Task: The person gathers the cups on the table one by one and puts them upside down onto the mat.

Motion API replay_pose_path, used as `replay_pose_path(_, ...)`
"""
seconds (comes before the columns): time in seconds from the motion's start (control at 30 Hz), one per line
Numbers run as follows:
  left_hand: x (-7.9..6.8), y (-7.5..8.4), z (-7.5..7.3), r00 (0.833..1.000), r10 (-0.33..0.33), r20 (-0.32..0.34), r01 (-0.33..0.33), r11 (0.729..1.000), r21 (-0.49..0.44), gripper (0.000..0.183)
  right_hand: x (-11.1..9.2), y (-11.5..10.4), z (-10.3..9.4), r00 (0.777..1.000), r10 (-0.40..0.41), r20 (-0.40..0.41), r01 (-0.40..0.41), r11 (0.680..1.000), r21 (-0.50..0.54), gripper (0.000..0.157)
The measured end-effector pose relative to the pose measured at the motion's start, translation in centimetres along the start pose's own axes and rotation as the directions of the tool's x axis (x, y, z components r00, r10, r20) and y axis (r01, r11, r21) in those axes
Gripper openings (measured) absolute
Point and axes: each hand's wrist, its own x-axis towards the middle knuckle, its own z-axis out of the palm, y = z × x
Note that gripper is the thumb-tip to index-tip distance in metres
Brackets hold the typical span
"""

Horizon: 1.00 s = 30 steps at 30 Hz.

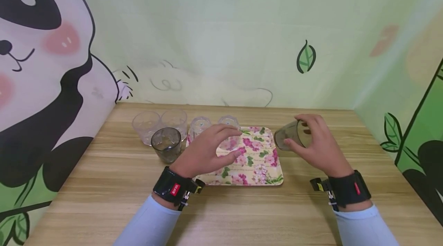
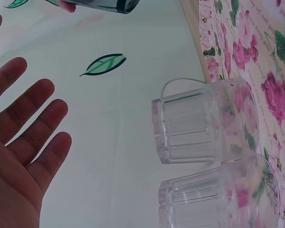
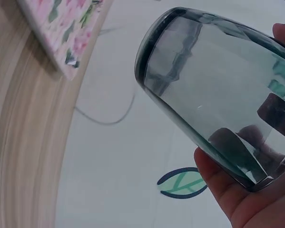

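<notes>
My right hand (image 1: 322, 148) grips a smoky grey glass (image 1: 288, 137) beside the tray's right edge. The glass is tilted, its base pointing left. In the right wrist view the fingers wrap the rim end of the same glass (image 3: 194, 85). Over the left part of the flowered tray (image 1: 257, 161) hovers my left hand (image 1: 204, 150), fingers spread, holding nothing. Two clear glasses stand upside down on the tray, a left one (image 1: 200, 123) and a right one (image 1: 228, 121); my left hand partly hides them in the head view. The left wrist view shows both fluted clear glasses (image 2: 190, 126) plainly.
Left of the tray, a second grey glass (image 1: 167, 146) stands upright on the wooden table (image 1: 242, 215). Two clear glasses, one at the far left (image 1: 145, 125) and one beside it (image 1: 174, 119), stand behind it. A printed wall cloth (image 1: 221, 46) rises behind the table.
</notes>
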Motion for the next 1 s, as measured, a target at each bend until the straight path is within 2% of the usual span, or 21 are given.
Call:
replay_pose_path(0.3, 0.0, -0.1, 0.0, 1.0, 0.008, -0.007, -0.008, 1.0, -0.001, 0.047, -0.2, -1.0, -0.4, 0.995, -0.085, -0.046, 0.088, 0.995, 0.052, 0.07)
replay_pose_path(0.6, 0.0, 0.0, -0.1, 1.0, 0.016, -0.016, -0.016, 1.0, -0.005, 0.047, -0.5, -2.5, -0.9, 0.989, -0.134, -0.059, 0.138, 0.988, 0.062, 0.072)
replay_pose_path(1.0, -0.1, -0.1, -0.1, 0.999, 0.024, -0.035, -0.024, 1.0, -0.01, 0.049, -1.0, -3.9, -0.8, 0.971, -0.225, -0.086, 0.231, 0.97, 0.073, 0.078)
